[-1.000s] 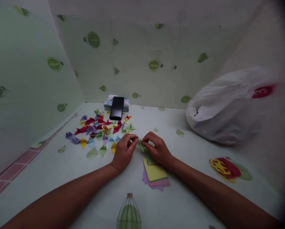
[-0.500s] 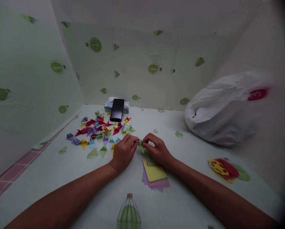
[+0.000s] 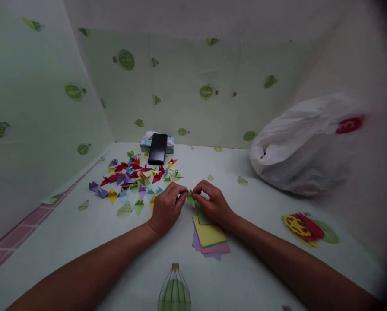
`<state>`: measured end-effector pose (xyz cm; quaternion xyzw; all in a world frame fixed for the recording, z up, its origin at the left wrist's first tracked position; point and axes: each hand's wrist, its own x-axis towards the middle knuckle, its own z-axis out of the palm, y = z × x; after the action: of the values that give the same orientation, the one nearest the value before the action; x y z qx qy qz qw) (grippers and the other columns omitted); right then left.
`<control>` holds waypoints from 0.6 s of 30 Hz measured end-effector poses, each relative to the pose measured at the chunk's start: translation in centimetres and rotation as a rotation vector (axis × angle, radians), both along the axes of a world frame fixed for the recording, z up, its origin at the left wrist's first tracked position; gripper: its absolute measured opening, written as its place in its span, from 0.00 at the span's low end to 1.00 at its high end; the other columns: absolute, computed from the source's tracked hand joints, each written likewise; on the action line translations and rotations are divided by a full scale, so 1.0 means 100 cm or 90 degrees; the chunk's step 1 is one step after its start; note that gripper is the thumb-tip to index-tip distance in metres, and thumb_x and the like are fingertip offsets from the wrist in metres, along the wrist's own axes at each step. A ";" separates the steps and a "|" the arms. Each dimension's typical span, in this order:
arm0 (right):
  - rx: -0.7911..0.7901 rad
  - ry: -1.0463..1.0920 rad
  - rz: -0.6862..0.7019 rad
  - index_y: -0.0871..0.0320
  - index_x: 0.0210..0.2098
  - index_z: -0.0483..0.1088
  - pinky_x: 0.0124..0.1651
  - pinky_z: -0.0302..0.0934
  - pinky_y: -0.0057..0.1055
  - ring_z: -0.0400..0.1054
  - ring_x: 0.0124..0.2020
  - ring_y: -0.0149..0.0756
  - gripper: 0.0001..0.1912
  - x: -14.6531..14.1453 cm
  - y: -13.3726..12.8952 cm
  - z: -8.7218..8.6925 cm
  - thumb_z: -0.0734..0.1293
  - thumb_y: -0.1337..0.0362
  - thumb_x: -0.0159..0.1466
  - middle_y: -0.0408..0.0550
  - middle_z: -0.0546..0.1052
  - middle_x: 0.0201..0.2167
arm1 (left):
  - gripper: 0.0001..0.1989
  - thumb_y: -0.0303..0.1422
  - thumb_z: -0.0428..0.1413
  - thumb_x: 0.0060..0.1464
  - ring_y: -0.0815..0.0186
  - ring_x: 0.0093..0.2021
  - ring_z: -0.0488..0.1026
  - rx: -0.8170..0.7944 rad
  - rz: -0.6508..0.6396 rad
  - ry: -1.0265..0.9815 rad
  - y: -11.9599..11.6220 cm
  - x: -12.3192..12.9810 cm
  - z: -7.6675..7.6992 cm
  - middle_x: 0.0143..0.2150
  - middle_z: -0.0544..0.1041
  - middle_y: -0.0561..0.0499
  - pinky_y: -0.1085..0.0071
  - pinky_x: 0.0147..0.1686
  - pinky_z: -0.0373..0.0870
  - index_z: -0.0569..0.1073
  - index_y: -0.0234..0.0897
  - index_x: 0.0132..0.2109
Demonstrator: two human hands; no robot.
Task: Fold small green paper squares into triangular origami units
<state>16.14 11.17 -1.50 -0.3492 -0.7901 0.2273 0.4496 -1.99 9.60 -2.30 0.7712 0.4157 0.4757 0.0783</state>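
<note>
A small folded green paper piece (image 3: pixel 191 199) is pinched between my two hands near the middle of the view. My left hand (image 3: pixel 168 206) has its thumb and forefinger closed on the left side of it. On the right side, the fingertips of my right hand (image 3: pixel 212 202) are closed on the same piece. Just below my right hand lies a stack of square papers (image 3: pixel 210 233), yellow and green above pink and purple. Many folded paper pieces (image 3: pixel 128 177) in red, purple, green, yellow, orange and blue are spread to the left, beyond my left hand.
A black phone (image 3: pixel 157 149) leans on a tissue box (image 3: pixel 170 145) at the back. To the right sits a white plastic bag (image 3: pixel 297 151); nearer are red and yellow cut pieces (image 3: pixel 305 229). Walls with a balloon print stand at the left and back.
The view has shifted slightly, moving the background a little to the left. Both hands keep their pinch on the green paper, with hardly any visible movement.
</note>
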 end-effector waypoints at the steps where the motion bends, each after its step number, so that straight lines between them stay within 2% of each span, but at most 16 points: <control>1: 0.006 -0.002 -0.002 0.57 0.30 0.67 0.38 0.58 0.32 0.64 0.32 0.35 0.06 0.000 0.000 0.000 0.64 0.71 0.63 0.44 0.69 0.29 | 0.06 0.28 0.51 0.63 0.64 0.37 0.72 -0.002 -0.001 -0.002 0.000 0.000 0.000 0.35 0.75 0.49 0.70 0.38 0.67 0.72 0.37 0.39; 10: 0.053 -0.024 -0.013 0.56 0.30 0.65 0.38 0.58 0.34 0.63 0.33 0.37 0.07 0.000 -0.001 -0.003 0.63 0.71 0.64 0.46 0.68 0.29 | 0.06 0.29 0.50 0.64 0.64 0.36 0.71 -0.026 0.003 0.000 -0.001 0.001 -0.001 0.34 0.73 0.49 0.69 0.38 0.66 0.70 0.38 0.38; 18: 0.098 -0.047 -0.019 0.56 0.31 0.66 0.39 0.59 0.37 0.63 0.36 0.39 0.06 0.001 -0.001 -0.006 0.62 0.71 0.65 0.49 0.69 0.31 | 0.05 0.29 0.53 0.61 0.66 0.32 0.69 -0.119 -0.006 -0.063 -0.003 0.003 0.002 0.32 0.72 0.51 0.71 0.34 0.63 0.71 0.37 0.35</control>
<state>16.24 11.09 -2.06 -0.3337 -0.8159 0.1463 0.4490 -1.70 9.32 -2.06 0.7381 0.4500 0.4720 0.1728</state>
